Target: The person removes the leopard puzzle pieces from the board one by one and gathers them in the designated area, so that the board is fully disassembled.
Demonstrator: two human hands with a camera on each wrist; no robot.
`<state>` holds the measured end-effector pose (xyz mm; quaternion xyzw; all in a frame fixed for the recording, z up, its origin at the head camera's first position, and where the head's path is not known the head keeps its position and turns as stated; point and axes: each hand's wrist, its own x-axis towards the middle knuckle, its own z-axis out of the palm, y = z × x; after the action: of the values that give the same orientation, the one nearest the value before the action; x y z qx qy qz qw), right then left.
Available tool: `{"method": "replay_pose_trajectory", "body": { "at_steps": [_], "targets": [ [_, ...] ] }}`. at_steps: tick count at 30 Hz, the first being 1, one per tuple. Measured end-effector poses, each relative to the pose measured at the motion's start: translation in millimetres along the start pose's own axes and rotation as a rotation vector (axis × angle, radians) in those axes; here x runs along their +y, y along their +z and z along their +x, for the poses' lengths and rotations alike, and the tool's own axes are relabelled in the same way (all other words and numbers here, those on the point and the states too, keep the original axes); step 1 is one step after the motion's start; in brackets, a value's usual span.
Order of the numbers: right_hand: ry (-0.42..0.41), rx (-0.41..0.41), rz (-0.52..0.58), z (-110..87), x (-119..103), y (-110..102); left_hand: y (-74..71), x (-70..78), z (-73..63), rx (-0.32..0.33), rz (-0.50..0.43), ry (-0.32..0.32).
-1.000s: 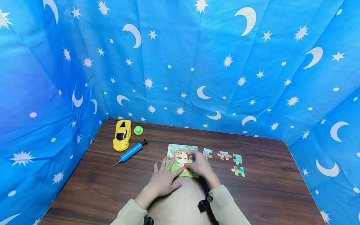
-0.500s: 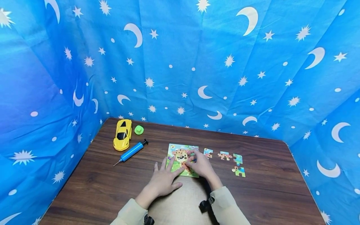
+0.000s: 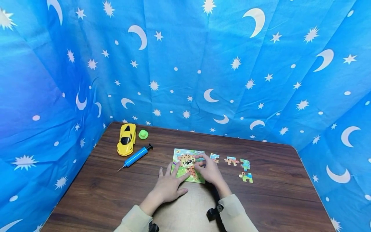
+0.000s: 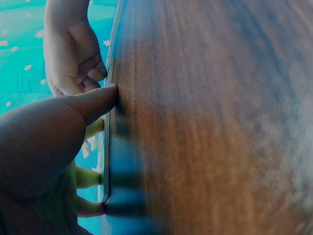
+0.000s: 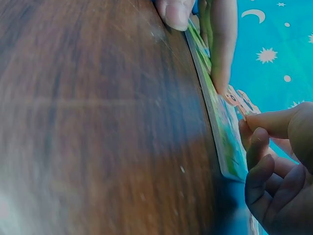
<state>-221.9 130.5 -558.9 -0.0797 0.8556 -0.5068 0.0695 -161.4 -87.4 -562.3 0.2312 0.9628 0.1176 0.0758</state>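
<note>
A jigsaw puzzle [image 3: 200, 180] with a spotted cartoon animal on green lies flat mid-table in the head view. My left hand [image 3: 167, 187] is spread, with its fingertips resting on the puzzle's left and lower part. Over the right side, my right hand [image 3: 210, 170] pinches a puzzle piece [image 5: 243, 103] between thumb and forefinger. That piece, printed with part of the animal's face, stands tilted up from the board in the right wrist view. The other right fingers are curled. Its lower edge is partly hidden by a left finger [image 5: 223, 58].
Several loose puzzle pieces [image 3: 231, 160] lie right of the puzzle. On the left are a yellow toy car [image 3: 126, 140], a small green toy duck [image 3: 143, 134] and a blue hand pump [image 3: 136, 157] with a thin needle. A blue star-and-moon cloth [image 3: 185, 71] hangs behind the table.
My right hand has shifted slightly right, and the pinched piece has tilted, so its glare has gone and the printed face shows. My left hand has stayed in place.
</note>
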Motion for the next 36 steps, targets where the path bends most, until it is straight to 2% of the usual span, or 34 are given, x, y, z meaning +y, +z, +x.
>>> {"method": "replay_pose_trajectory", "body": {
  "at_steps": [9, 25, 30, 36],
  "targets": [
    [0.027, 0.077, -0.018, -12.3, 10.4, -28.8, 0.6, 1.1, 0.8, -0.006, -0.005, -0.001],
    [0.194, 0.163, -0.068, -53.3, 43.3, -100.7, 4.4, -1.4, -0.7, 0.006, -0.022, -0.001],
    [0.233, 0.174, -0.089, -64.5, 53.7, -117.7, 4.3, -1.7, -1.1, 0.015, -0.021, 0.002],
    [0.240, 0.164, -0.103, -71.7, 57.1, -129.1, 4.5, -1.8, -0.6, 0.015, -0.028, 0.000]
  ]
}}
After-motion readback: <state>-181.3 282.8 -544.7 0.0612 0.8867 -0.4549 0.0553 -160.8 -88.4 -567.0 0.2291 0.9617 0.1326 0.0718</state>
